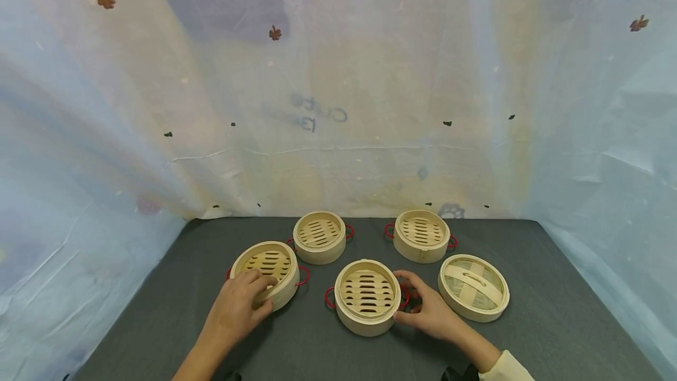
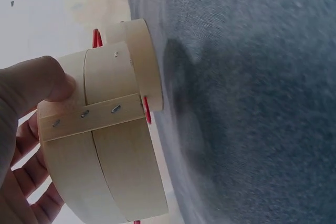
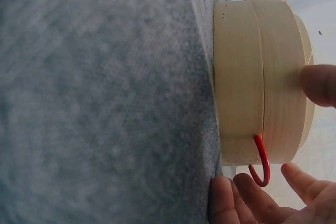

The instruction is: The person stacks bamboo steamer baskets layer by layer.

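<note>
My left hand [image 1: 238, 304] grips a round bamboo steamer basket [image 1: 288, 297] at the left by its near rim. The thumb presses the outer wall, and the fingers reach inside over the slatted base. In the left wrist view this basket [image 2: 115, 156] is tilted close over the table, with a shadow beneath. My right hand [image 1: 431, 307] holds the right side of another steamer basket [image 1: 365, 327], front middle. Thumb and index finger lie at its rim, around a red handle [image 3: 264, 163]. That basket stands flat on the table, its slatted base showing.
Two more steamer baskets stand behind, one back left [image 1: 319, 256] and one back right [image 1: 420, 253], both with red handles. A woven bamboo lid [image 1: 473, 287] lies right of my right hand. The dark grey table [image 1: 555, 334] meets a pale printed curtain [image 1: 370, 104] at the back and sides.
</note>
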The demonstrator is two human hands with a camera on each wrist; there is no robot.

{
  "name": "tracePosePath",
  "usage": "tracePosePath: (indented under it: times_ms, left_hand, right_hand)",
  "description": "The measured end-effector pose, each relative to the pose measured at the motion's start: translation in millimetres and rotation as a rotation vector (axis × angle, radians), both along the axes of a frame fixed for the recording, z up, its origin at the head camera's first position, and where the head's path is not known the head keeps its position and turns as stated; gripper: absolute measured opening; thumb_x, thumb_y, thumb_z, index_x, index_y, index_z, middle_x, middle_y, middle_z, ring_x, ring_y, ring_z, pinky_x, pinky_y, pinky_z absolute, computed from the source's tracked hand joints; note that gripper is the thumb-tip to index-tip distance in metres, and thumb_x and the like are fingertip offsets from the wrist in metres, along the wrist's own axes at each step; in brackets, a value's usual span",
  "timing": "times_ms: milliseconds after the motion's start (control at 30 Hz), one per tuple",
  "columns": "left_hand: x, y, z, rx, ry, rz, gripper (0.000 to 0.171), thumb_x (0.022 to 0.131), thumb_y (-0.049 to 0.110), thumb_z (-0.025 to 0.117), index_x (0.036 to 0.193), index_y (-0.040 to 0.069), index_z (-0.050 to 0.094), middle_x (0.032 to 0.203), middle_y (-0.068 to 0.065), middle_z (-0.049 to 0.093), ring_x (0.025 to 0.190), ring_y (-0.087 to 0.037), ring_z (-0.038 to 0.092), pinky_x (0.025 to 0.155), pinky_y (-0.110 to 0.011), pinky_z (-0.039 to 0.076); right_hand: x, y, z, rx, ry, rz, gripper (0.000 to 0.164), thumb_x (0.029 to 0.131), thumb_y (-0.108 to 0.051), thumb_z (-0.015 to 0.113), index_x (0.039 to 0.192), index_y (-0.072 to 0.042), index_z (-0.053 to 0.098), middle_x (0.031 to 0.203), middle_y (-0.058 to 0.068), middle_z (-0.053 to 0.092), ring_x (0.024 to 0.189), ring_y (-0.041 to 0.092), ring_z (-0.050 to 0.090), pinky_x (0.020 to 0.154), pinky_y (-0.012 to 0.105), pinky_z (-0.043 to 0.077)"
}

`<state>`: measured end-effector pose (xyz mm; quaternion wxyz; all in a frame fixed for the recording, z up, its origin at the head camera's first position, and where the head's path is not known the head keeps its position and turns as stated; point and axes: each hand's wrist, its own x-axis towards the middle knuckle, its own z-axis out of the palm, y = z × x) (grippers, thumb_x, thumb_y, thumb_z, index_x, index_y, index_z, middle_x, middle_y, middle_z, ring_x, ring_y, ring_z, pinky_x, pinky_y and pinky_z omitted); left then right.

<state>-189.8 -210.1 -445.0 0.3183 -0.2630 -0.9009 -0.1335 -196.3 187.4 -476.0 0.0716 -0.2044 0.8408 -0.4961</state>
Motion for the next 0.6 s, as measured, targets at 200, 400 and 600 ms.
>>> tracePosePath:
  times_ms: [200, 400, 600]
  left_hand:
    - [2.0, 6, 6.8, 0.006, 0.028, -0.012, 0.036, 0.058, 0.012, 0.082, 0.091, 0.022, 0.071, 0.079, 0.01, 0.057, 0.064, -0.003, 0.046, 0.056, -0.025, 0.037]
    - [2.9, 12, 14.2, 0.01, 0.068, -0.033, 0.035, 0.059, 0.013, 0.08, 0.091, 0.022, 0.071, 0.081, 0.008, 0.058, 0.066, -0.008, 0.049, 0.057, -0.03, 0.04]
    - [3.3, 23, 21.9, 0.039, 0.115, -0.096, 0.035, 0.057, 0.01, 0.075, 0.09, 0.018, 0.071, 0.081, 0.007, 0.06, 0.066, -0.01, 0.053, 0.058, -0.032, 0.042]
  right_hand:
    - [-0.8, 0, -1.8, -0.003, -0.003, 0.002, 0.075, 0.081, -0.023, 0.076, 0.144, -0.016, 0.037, 0.133, 0.023, 0.054, 0.109, 0.031, 0.06, 0.067, 0.028, 0.052]
    - [-1.1, 0, -2.0, -0.007, 0.002, 0.004, 0.074, 0.081, -0.022, 0.076, 0.144, -0.015, 0.037, 0.133, 0.023, 0.054, 0.107, 0.027, 0.061, 0.067, 0.028, 0.053]
    - [-1.5, 1, 0.4, -0.015, 0.007, 0.012, 0.075, 0.081, -0.022, 0.076, 0.144, -0.014, 0.036, 0.132, 0.025, 0.054, 0.107, 0.029, 0.061, 0.066, 0.028, 0.052]
